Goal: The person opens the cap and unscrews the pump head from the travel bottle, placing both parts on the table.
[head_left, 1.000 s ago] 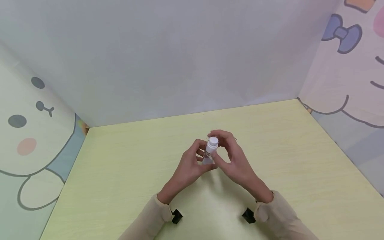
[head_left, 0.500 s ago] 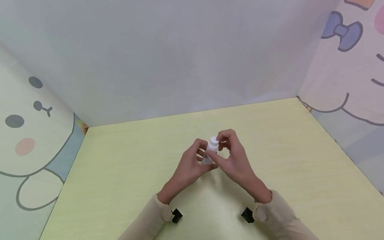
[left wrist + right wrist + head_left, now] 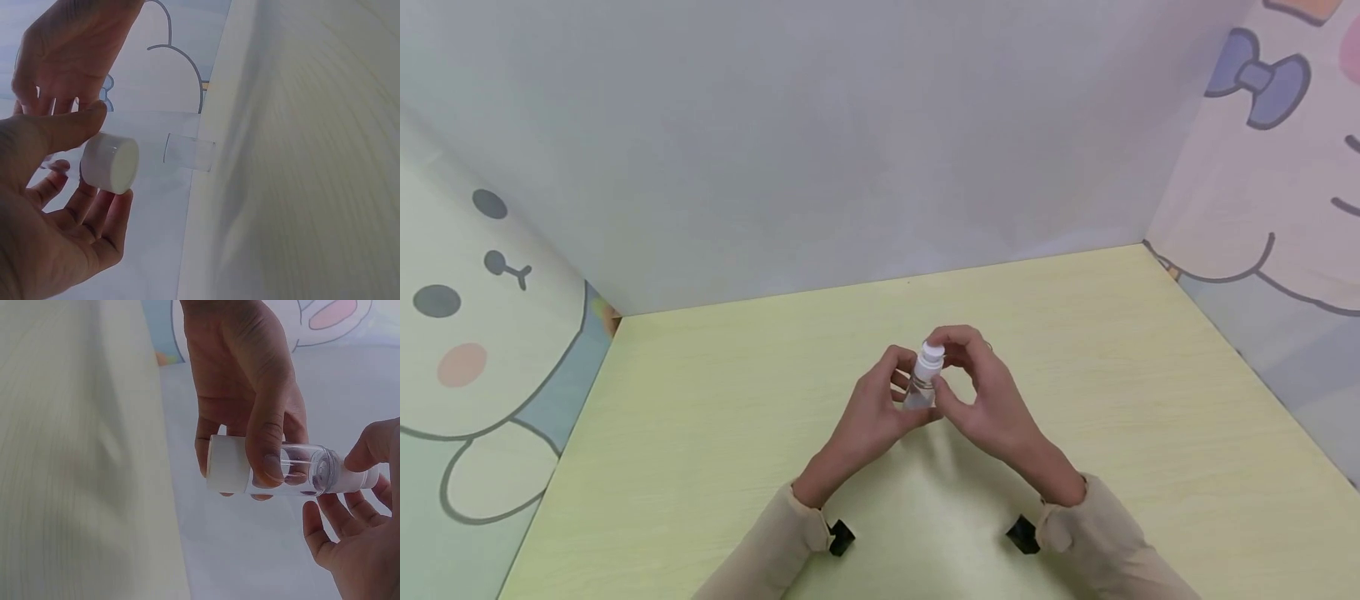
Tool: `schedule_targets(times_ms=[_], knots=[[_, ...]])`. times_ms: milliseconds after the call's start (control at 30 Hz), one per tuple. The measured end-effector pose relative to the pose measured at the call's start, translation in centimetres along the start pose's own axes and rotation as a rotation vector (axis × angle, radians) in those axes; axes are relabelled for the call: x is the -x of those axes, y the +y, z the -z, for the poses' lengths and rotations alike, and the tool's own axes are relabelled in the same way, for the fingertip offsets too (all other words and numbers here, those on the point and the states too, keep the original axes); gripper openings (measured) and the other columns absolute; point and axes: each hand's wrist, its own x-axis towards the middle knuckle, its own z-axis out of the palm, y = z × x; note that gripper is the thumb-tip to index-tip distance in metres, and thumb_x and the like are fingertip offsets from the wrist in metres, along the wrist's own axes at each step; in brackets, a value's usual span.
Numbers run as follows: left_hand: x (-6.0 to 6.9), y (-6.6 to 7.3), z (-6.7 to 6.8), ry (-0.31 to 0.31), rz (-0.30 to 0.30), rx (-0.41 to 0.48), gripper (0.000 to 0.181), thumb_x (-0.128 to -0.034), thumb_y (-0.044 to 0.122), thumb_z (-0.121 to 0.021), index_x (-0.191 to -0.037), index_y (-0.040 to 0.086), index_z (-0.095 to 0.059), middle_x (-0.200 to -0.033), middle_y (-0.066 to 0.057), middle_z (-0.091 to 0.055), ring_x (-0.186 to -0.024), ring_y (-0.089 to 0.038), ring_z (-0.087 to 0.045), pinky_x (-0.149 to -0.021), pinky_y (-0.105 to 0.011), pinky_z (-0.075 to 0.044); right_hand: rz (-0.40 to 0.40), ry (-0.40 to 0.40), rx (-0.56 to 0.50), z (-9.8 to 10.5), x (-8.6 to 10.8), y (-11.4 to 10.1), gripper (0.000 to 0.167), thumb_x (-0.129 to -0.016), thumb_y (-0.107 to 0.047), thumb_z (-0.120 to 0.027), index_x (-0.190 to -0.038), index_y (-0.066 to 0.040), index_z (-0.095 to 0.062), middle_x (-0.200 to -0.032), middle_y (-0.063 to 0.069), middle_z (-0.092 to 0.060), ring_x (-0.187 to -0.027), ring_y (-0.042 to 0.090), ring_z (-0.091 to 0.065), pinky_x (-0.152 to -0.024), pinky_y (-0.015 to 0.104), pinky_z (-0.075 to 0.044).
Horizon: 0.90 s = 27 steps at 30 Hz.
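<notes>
A small clear bottle [image 3: 919, 393] with a white top piece [image 3: 932, 357] is held above the table, tilted slightly. Its white base [image 3: 228, 464] shows in the right wrist view. My left hand [image 3: 874, 412] grips the lower bottle, thumb across one side and fingers behind it. My right hand [image 3: 988, 408] is at the upper end, its thumb on the white collar and its forefinger at the narrow tip. The right wrist view shows the right hand [image 3: 369, 537] around the white collar [image 3: 347, 478]. Fingers hide part of the bottle.
A clear cylindrical cap [image 3: 190, 152] stands on the pale yellow table [image 3: 715, 417] behind my right hand, mostly hidden in the head view. A grey back wall [image 3: 850, 150] and side walls with cartoon drawings [image 3: 490, 333] border the table.
My right thumb and forefinger have shifted around the white top: half a second ago the thumb lay farther across the bottle, now it is back on the right side. The left hand keeps its grip.
</notes>
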Motion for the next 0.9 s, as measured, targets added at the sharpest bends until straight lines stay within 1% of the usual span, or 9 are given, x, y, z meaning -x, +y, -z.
schedule_targets(times_ms=[133, 267, 400, 500, 600, 700, 900], knots=[[-0.01, 0.05, 0.0, -0.004, 0.005, 0.005, 0.053, -0.0811, 0.02, -0.09, -0.12, 0.025, -0.054, -0.111, 0.009, -0.066, -0.097, -0.011, -0.063, -0.087, -0.03, -0.058, 0.007, -0.01, -0.017, 0.0, 0.05, 0.0, 0.05, -0.091, 0.015, -0.062, -0.136, -0.002, -0.048, -0.133, 0.01, -0.055, -0.116, 0.015, -0.06, -0.104, 0.022, -0.051], [0.02, 0.13, 0.03, -0.006, 0.002, 0.016, 0.053, -0.0817, 0.019, -0.09, -0.121, 0.024, -0.054, -0.112, 0.007, -0.065, -0.097, -0.015, -0.064, -0.087, -0.03, -0.058, 0.015, 0.021, -0.009, -0.14, -0.06, -0.11, 0.053, -0.091, 0.008, -0.07, -0.137, -0.002, -0.047, -0.134, 0.01, -0.052, -0.119, 0.016, -0.054, -0.1, 0.026, -0.053], [0.03, 0.18, -0.01, -0.015, 0.003, 0.024, 0.052, -0.0819, 0.018, -0.09, -0.12, 0.024, -0.054, -0.111, 0.007, -0.065, -0.098, -0.017, -0.065, -0.087, -0.03, -0.058, -0.009, 0.065, 0.01, -0.32, -0.07, -0.12, 0.056, -0.086, 0.004, -0.08, -0.131, -0.001, -0.046, -0.127, 0.008, -0.05, -0.114, 0.014, -0.052, -0.092, 0.028, -0.053], [0.04, 0.22, -0.1, -0.021, 0.008, 0.02, 0.052, -0.0824, 0.02, -0.09, -0.119, 0.024, -0.053, -0.109, 0.008, -0.066, -0.098, -0.014, -0.065, -0.087, -0.03, -0.058, -0.028, 0.087, 0.002, -0.42, -0.01, -0.01, 0.055, -0.084, 0.006, -0.081, -0.126, 0.0, -0.045, -0.122, 0.007, -0.051, -0.107, 0.013, -0.055, -0.088, 0.026, -0.053], [0.09, 0.25, -0.16, -0.023, 0.015, 0.014, 0.051, -0.0828, 0.02, -0.089, -0.119, 0.025, -0.053, -0.107, 0.008, -0.066, -0.097, -0.011, -0.064, -0.087, -0.03, -0.058, -0.026, 0.096, -0.006, -0.46, 0.02, 0.09, 0.053, -0.085, 0.008, -0.079, -0.125, 0.002, -0.045, -0.12, 0.007, -0.052, -0.104, 0.013, -0.057, -0.087, 0.022, -0.053], [0.13, 0.27, -0.17, -0.022, 0.017, 0.007, 0.051, -0.083, 0.02, -0.089, -0.119, 0.026, -0.053, -0.105, 0.007, -0.065, -0.096, -0.011, -0.063, -0.086, -0.03, -0.058, -0.021, 0.082, -0.016, -0.39, 0.02, 0.05, 0.051, -0.086, 0.011, -0.076, -0.126, 0.002, -0.045, -0.121, 0.008, -0.052, -0.105, 0.013, -0.057, -0.089, 0.02, -0.053], [0.09, 0.24, -0.17, -0.022, 0.016, 0.003, 0.05, -0.0832, 0.021, -0.089, -0.119, 0.025, -0.054, -0.107, 0.004, -0.066, -0.095, -0.012, -0.064, -0.086, -0.029, -0.058, 0.013, 0.039, -0.051, -0.19, 0.02, 0.07, 0.047, -0.089, 0.014, -0.066, -0.128, 0.002, -0.045, -0.125, 0.01, -0.051, -0.106, 0.015, -0.057, -0.096, 0.021, -0.053]])
